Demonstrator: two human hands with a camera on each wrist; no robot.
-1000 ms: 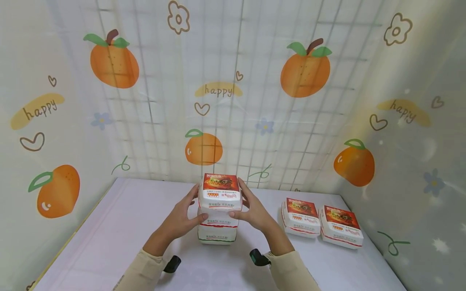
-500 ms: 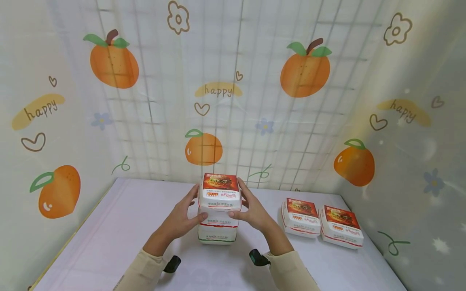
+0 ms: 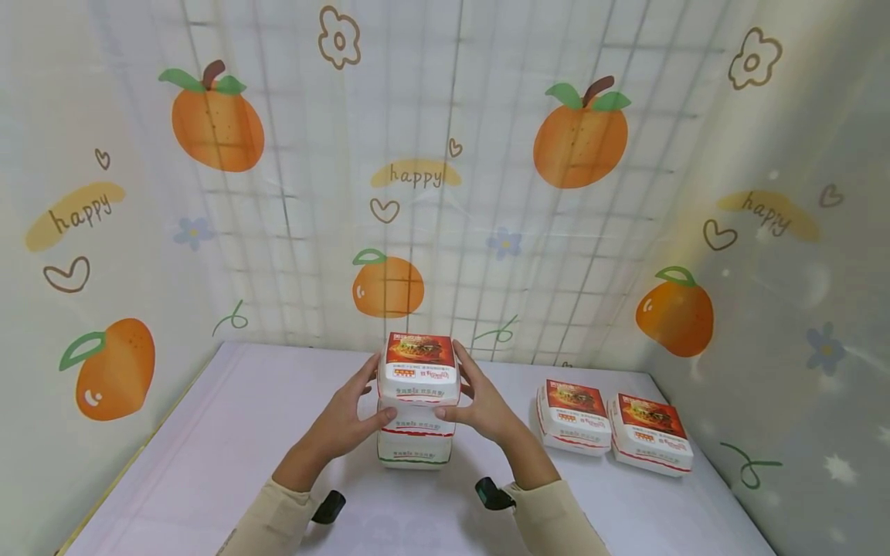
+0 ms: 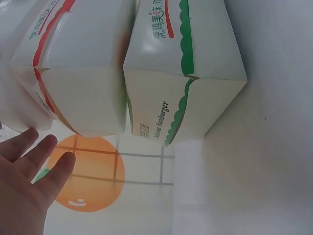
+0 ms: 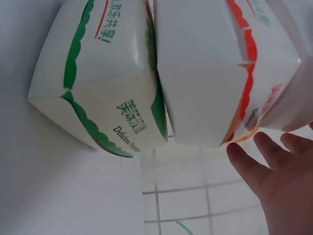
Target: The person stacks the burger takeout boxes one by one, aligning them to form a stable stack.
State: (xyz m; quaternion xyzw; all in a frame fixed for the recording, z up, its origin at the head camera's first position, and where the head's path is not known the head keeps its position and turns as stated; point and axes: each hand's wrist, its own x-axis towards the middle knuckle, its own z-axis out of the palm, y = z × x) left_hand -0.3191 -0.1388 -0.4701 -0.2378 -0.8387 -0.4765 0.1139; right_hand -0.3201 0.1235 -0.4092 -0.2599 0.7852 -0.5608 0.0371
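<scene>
Three white paper burger boxes are stacked upright on the table. The top burger box (image 3: 421,374) has a red burger picture on its lid. Below it sits a red-trimmed middle box (image 4: 85,93), over a green-trimmed bottom box (image 4: 161,98). My left hand (image 3: 344,413) and right hand (image 3: 487,409) grip the top box from its two sides. Both thumbs lie across the front near the seam between top and middle boxes. In the wrist views, several spread fingers show beside the stack; the far fingertips are partly hidden in the head view.
Two more burger boxes, a nearer-centre one (image 3: 574,417) and an outer one (image 3: 650,434), lie side by side on the right of the white table (image 3: 278,401). A curtain (image 3: 292,154) printed with oranges hangs behind and along both sides.
</scene>
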